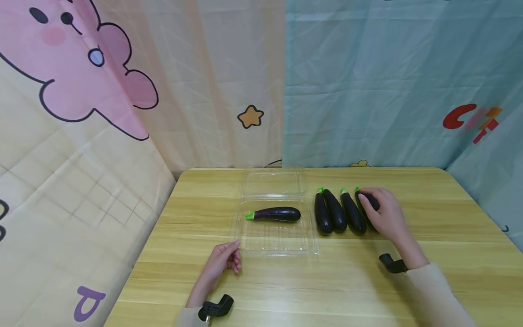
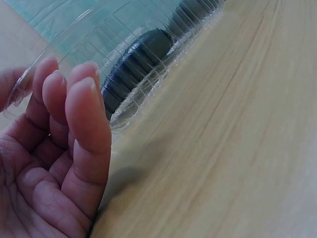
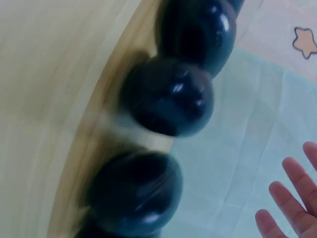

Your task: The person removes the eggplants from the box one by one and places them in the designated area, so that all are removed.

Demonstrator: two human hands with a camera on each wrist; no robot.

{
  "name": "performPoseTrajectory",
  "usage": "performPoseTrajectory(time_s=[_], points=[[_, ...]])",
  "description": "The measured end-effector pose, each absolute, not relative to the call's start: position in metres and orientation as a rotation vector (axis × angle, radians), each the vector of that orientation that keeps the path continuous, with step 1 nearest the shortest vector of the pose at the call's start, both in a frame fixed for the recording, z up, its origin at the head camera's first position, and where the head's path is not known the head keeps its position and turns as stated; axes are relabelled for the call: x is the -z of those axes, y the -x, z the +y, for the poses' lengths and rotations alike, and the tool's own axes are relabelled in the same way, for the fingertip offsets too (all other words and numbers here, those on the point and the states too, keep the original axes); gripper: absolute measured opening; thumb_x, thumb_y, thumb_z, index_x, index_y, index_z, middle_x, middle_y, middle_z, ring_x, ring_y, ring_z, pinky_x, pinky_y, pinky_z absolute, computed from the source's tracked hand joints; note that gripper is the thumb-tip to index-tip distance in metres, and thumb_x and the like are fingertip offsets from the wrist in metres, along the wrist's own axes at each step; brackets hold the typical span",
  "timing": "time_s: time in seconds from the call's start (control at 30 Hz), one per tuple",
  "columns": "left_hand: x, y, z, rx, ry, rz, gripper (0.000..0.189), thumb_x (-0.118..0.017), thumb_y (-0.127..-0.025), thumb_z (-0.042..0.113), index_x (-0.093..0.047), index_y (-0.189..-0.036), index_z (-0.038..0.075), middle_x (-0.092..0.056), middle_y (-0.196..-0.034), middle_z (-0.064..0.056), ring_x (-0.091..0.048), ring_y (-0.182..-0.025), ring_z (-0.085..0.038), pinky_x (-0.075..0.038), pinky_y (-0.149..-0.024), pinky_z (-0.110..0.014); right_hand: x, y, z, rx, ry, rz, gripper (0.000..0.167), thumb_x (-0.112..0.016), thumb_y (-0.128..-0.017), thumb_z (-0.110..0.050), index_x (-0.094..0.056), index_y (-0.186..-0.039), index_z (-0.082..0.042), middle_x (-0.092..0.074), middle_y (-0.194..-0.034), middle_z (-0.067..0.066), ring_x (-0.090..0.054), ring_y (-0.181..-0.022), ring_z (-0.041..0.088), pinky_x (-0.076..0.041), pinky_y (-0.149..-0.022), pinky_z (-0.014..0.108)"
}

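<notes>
A clear plastic clamshell container (image 1: 278, 245) lies with its lid (image 1: 273, 182) folded back. One dark purple eggplant (image 1: 278, 214) with a green stem rests crosswise in its base. My left hand (image 1: 222, 259) is at the container's near left corner, thumb and fingers on either side of the rim, pinching it. To the right, several eggplants (image 1: 323, 212) lie in a row, stems pointing away. Over the rightmost eggplant (image 1: 369, 202) is my right hand (image 1: 386, 213), thumb on the left and fingers above. In the right wrist view, its fingers (image 3: 292, 198) look straight and spread.
All of this lies on a wooden table (image 1: 294, 290). Printed curtains (image 1: 363, 91) hang right behind its back edge and along the sides. A black wrist camera (image 1: 216, 306) sits on the left wrist, another wrist camera (image 1: 392, 263) on the right.
</notes>
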State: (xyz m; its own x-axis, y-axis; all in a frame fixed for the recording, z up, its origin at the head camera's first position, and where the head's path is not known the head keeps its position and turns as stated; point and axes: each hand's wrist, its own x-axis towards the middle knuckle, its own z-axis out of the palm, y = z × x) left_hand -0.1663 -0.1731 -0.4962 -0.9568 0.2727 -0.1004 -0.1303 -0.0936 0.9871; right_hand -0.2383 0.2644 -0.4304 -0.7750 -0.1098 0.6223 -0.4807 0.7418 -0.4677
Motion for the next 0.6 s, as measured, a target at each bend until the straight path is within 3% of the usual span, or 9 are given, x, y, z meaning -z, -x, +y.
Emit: performPoseTrajectory(time_s=[0.3, 0.6], points=[[0.495, 0.166, -0.172, -2.136, -0.115, 1.906, 0.039, -0.049, -0.099, 0.032, -0.054, -0.069, 0.008, -0.055, -0.063, -0.003, -0.055, -0.053, -0.012, -0.048, -0.049, -0.024, 0.43, 0.24, 0.241, -0.847, -0.616, -2.299, 0.02, -0.067, -0.087, -0.003, -0.066, -0.108, -0.004, -0.064, -0.105, 0.011, -0.055, -0.101, 0.031, -0.042, -0.085, 0.05], [0.494, 0.166, -0.172, -2.132, -0.095, 1.908, 0.039, -0.051, -0.099, 0.033, -0.055, -0.069, 0.007, -0.055, -0.063, -0.003, -0.055, -0.053, -0.012, -0.048, -0.05, -0.024, 0.422, 0.245, 0.201, -0.862, -0.78, -2.458, 0.022, -0.061, -0.094, -0.018, -0.065, -0.114, -0.007, -0.063, -0.111, 0.007, -0.057, -0.104, 0.026, -0.047, -0.084, 0.048]])
